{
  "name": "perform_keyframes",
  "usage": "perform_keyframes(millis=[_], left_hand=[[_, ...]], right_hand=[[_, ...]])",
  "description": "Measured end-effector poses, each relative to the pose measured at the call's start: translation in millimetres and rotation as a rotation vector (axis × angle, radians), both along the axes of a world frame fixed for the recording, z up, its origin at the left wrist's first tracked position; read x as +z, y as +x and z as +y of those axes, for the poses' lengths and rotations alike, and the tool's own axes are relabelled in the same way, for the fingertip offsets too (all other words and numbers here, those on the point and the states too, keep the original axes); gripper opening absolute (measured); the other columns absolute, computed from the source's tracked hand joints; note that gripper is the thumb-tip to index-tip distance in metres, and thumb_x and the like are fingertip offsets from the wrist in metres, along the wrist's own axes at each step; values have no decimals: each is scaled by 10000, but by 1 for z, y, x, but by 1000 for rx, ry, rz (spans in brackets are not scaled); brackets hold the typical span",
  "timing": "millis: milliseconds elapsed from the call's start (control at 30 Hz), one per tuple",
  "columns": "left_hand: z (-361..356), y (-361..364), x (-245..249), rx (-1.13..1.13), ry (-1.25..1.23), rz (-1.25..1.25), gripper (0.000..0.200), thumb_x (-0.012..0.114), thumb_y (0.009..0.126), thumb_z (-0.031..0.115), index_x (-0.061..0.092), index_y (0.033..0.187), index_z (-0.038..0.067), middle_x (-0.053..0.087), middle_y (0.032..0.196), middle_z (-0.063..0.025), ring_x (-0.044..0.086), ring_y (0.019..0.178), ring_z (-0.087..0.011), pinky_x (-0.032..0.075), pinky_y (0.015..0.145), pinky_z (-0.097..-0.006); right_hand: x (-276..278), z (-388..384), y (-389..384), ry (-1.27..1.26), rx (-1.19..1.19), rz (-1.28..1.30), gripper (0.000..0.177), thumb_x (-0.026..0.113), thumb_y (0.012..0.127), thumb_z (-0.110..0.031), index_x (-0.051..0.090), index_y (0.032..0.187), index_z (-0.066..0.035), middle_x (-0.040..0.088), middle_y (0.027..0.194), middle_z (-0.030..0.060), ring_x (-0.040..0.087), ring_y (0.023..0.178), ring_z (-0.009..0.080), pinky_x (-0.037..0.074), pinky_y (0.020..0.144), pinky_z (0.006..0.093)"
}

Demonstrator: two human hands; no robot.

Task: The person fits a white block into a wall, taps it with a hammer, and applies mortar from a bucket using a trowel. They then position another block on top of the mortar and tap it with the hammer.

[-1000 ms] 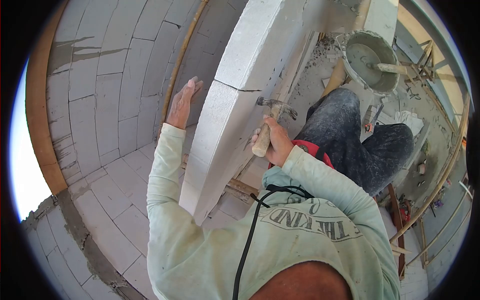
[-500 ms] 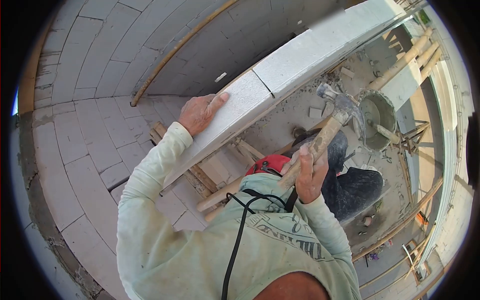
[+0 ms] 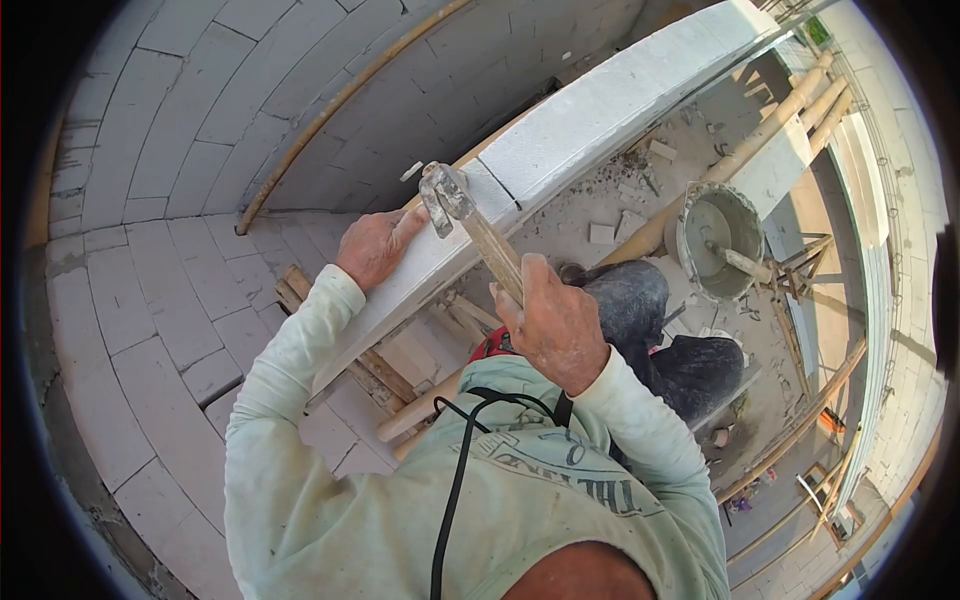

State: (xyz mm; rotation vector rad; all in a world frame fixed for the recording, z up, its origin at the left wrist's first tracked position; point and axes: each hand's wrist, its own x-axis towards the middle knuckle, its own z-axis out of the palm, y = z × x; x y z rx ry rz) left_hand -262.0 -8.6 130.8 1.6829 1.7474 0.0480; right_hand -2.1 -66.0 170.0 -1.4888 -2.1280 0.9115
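Observation:
My right hand [image 3: 562, 325] grips the wooden handle of a hammer [image 3: 492, 250]. The metal hammer head is over the top face of a white block [image 3: 430, 262], near its joint with the neighbouring block [image 3: 590, 110]; whether it touches cannot be made out. On the block's far edge rests my left hand [image 3: 377, 246], fingers laid along the top, thumb apart, holding nothing. The two blocks lie end to end along the wall top, with a dark narrow gap between them.
A round bucket [image 3: 718, 240] with grey mix and a handled tool stands at the right. Bamboo poles [image 3: 800, 105] lie behind it. Block rubble [image 3: 602, 234] is scattered on the floor. A grey block wall [image 3: 230, 90] rises at the upper left.
The hammer has swung left and down from beside the bucket to over the block, carried by my right hand. My left hand stays on the block. The view has shifted slightly.

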Motion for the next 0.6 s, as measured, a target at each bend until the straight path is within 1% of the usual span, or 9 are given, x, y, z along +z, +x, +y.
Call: perform_keyframes(millis=[167,233,300,367,400,467,500,567,600], left_hand=[[-8,-24,-36,-238,323,37,537,380,952,472,667,934,19,653,894,-269,601,833,-468,479,776,-490],[-12,-26,-39,-200,282,-12,559,386,956,495,662,957,9,655,897,-262,602,860,-464,472,784,-480],[-4,-5,-13,26,79,-73,593,388,957,538,666,995,16,653,908,-275,591,886,-468,471,798,-458],[-5,3,-8,-10,74,-74,669,381,950,605,668,1035,7,658,903,-276,622,900,-433,469,818,-421],[-5,6,-6,60,30,-109,698,374,948,624,665,1043,-3,663,903,-269,636,907,-407,467,821,-412],[-4,12,3,130,-7,-127,756,384,940,656,655,1048,-42,670,863,-231,650,861,-314,462,816,-383],[-4,10,2,106,-18,-120,756,384,940,656,655,1048,-42,670,863,-231,650,861,-314,462,816,-383],[-1,3,-1,103,-74,-53,769,404,943,644,642,1040,-81,664,831,-200,618,804,-262,464,797,-364],[-1,3,-2,76,-81,-50,769,404,943,644,642,1040,-81,664,831,-200,618,804,-262,464,797,-364]], right_hand=[[7,-13,-10,79,-31,121,287,667,867,-199,435,894,-33,581,748,211,612,582,384,499,491,432],[-8,-8,-11,-63,27,-21,291,667,865,-194,448,937,-17,596,777,215,624,592,377,503,494,426],[-13,-10,-4,-23,-3,34,320,667,862,-196,455,984,10,600,773,222,627,601,382,507,498,424],[-7,-24,8,70,-75,210,280,639,891,-221,455,949,-19,558,703,159,631,518,270,509,448,365],[-5,-32,13,55,-100,210,280,639,891,-221,455,949,-19,558,703,159,631,518,270,509,448,365],[-2,-43,23,-157,-374,592,284,605,923,-234,459,1011,-6,540,706,128,594,486,238,490,436,337],[-1,-45,25,-161,-400,598,284,605,923,-234,459,1011,-6,540,706,128,594,486,238,490,436,337],[-1,-44,27,-660,-804,1172,266,555,949,-257,450,1019,-23,492,669,78,548,472,195,483,427,347],[-7,-43,25,-732,-910,1264,284,540,946,-312,460,1019,-49,505,693,65,543,487,193,475,425,350]])
